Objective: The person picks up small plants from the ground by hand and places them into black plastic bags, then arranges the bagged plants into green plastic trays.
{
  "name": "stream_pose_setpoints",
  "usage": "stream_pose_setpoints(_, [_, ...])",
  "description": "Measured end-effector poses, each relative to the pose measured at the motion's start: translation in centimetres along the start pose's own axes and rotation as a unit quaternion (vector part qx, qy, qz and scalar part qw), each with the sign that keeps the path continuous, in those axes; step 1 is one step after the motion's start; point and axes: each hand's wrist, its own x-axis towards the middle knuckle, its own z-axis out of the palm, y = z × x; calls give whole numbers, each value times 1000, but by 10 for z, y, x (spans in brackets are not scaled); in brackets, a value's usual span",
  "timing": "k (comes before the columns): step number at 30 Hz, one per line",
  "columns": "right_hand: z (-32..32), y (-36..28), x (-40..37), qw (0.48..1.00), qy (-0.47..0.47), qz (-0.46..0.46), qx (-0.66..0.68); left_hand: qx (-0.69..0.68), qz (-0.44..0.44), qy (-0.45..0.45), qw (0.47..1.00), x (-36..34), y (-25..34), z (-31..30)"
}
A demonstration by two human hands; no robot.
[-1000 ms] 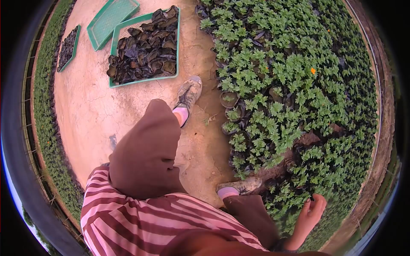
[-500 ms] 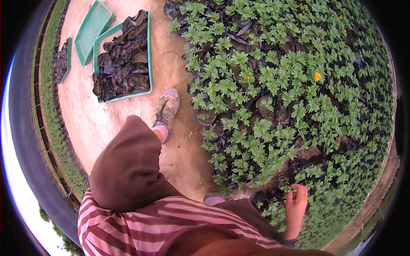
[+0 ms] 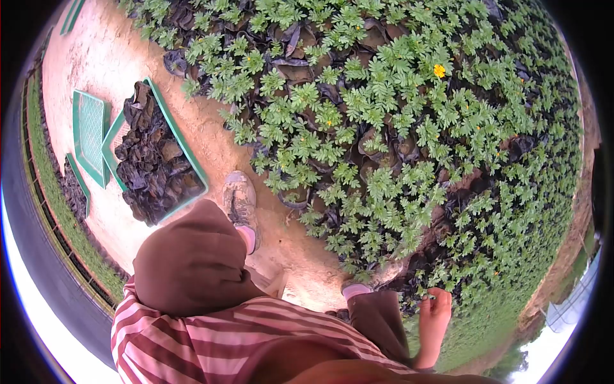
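My right hand [image 3: 435,315] hangs low at the near edge of a bed of green seedlings in black bags [image 3: 384,141]. Its fingers are bent against the leaves, and whether they grip anything is unclear. My left hand is out of sight. My bent knee in brown trousers [image 3: 192,259] and my striped shirt [image 3: 211,345] fill the lower left. One muddy shoe [image 3: 240,203] stands on the dirt path [image 3: 211,137]; the other foot [image 3: 355,291] is at the bed's edge.
A green tray [image 3: 190,163] full of black bags lies on the path to the left, with an empty green tray [image 3: 89,136] beside it and another tray [image 3: 75,182] further out. An orange flower [image 3: 439,70] blooms in the bed. A fence [image 3: 70,256] borders the left side.
The view has swung right and downward, so the trays slid left. My right hand dropped from an open raised pose to the seedlings at the bed's edge, fingers curling.
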Motion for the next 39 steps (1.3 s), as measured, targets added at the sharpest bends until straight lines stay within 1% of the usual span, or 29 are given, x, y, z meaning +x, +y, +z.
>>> stream_pose_setpoints(1, [3,-3,-11,1000,12,8,-1,10,7,-5,1000,4,-2,-6])
stream_pose_setpoints(3, [7,-14,-35,998,48,-12,-26,36,20,-10,999,13,-5,-20])
stream_pose_setpoints(5, [4,-28,-60,997,79,7,-16,64,35,-8,997,21,-12,-30])
stream_pose_setpoints(7, [4,-38,-81,990,138,8,10,76,38,-8,996,26,-20,-25])
stream_pose_setpoints(8, [2,-43,-87,986,169,7,-7,83,40,-11,996,29,-26,-26])
stream_pose_setpoints(9, [1,-54,-92,983,184,26,-2,93,43,-14,995,30,-31,-25])
stream_pose_setpoints(12, [0,-66,-101,981,196,6,-12,120,56,-15,991,36,-38,-34])
stream_pose_setpoints(13, [1,-68,-102,982,187,-1,-19,135,66,-3,989,39,-31,-50])
stream_pose_setpoints(15, [2,-71,-101,984,176,-12,-24,144,121,71,980,50,6,-97])
stream_pose_setpoints(16, [1,-72,-102,985,171,-13,-17,100,155,116,976,50,31,-116])
stream_pose_setpoints(17, [-1,-74,-101,986,167,-12,-8,-20,173,134,975,44,64,-131])
stream_pose_setpoints(19, [-5,-80,-101,986,165,-12,3,-24,305,287,908,43,127,-158])
stream_pose_setpoints(20, [-7,-82,-100,985,169,-16,8,67,306,369,875,43,157,-171])
stream_pose_setpoints(21, [-8,-83,-97,985,174,-18,12,211,360,447,791,52,182,-187])
stream_pose_setpoints(23, [-8,-78,-90,986,167,0,24,319,392,537,675,83,219,-211])
stream_pose_setpoints(25, [-10,-67,-84,989,145,-6,1,391,358,545,649,117,236,-225])
stream_pose_setpoints(26, [-11,-63,-80,991,131,-9,-8,437,319,536,648,130,239,-227])
stream_pose_setpoints(27, [-12,-60,-77,992,126,-5,-11,435,317,532,654,140,238,-232])
stream_pose_setpoints(29, [-13,-56,-72,992,123,-1,-5,542,239,545,594,161,233,-236])
stream_pose_setpoints(30, [-14,-56,-71,992,120,11,21,557,193,537,604,159,239,-228])
stream_pose_setpoints(31, [-15,-56,-69,992,122,25,16,568,176,546,591,161,240,-224])
stream_pose_setpoints(33, [-15,-55,-67,993,119,9,17,599,195,545,553,165,241,-221])
stream_pose_setpoints(35, [-15,-55,-69,993,115,19,36,601,210,549,542,172,239,-220])
stream_pose_setpoints(36, [-14,-56,-70,992,114,18,52,607,194,542,547,173,239,-221])
stream_pose_setpoints(37, [-13,-56,-72,991,113,16,69,609,196,541,546,174,238,-222])
stream_pose_setpoints(39, [-12,-54,-77,991,118,8,65,574,207,549,570,177,235,-227])
